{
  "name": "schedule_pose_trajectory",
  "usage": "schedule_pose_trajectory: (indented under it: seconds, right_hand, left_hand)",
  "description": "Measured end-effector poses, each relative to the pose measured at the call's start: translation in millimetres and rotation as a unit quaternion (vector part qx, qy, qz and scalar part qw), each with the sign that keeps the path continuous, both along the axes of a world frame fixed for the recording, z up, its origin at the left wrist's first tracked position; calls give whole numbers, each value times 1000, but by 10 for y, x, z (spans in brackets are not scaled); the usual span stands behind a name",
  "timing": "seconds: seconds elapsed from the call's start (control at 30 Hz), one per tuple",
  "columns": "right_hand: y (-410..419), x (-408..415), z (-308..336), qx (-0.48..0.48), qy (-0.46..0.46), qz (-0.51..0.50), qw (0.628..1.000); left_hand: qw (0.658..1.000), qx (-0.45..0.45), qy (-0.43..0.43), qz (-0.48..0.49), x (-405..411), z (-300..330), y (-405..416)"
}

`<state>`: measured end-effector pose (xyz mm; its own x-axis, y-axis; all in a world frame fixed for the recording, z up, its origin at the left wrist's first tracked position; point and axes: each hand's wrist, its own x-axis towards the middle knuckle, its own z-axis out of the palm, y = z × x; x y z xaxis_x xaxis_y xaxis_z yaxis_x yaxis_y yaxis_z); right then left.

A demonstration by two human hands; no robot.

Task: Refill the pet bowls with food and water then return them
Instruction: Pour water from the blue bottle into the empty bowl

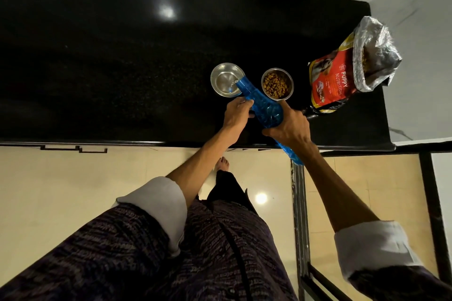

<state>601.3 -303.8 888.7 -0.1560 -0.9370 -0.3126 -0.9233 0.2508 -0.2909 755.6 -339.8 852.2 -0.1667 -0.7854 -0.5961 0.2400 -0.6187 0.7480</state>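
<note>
The counter is black polished stone and carries every item of the task near its right end. The food bag stands open at the far right, top rolled back, kibble visible inside. The bottle is blue, tilted, mouth over the near rim of the water bowl. The food bowl stands just right of the water bowl and already holds kibble.

Step in hand: filling the water bowl. A thin stream leaves the bottle mouth; a shallow pool appears to lie in the bowl, level hard to judge.

The right hand grips the bottle body, fingers wrapped round it. The left hand holds the bottle near the neck, fingers curled against it, steadying the pour.

Next move, as judged: keep the mouth over the bowl until the level suffices, then right the bottle smoothly to avoid a spill on the counter. Both bowls remain to be returned.
</note>
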Motion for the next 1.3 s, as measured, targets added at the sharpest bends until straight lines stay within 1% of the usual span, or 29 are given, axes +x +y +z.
schedule_pose_trajectory:
  seconds: [0.47, 1.3]
  right_hand:
    - [-23, 0, -9, 7, 2, -3, 1000]
    - [-95, -9, 2, 4, 8, 0, 1000]
  left_hand:
    - [1000, 5, -13, 3, -19, -38, -27]
    - [1000, 1, -8, 0, -15, -39, -87]
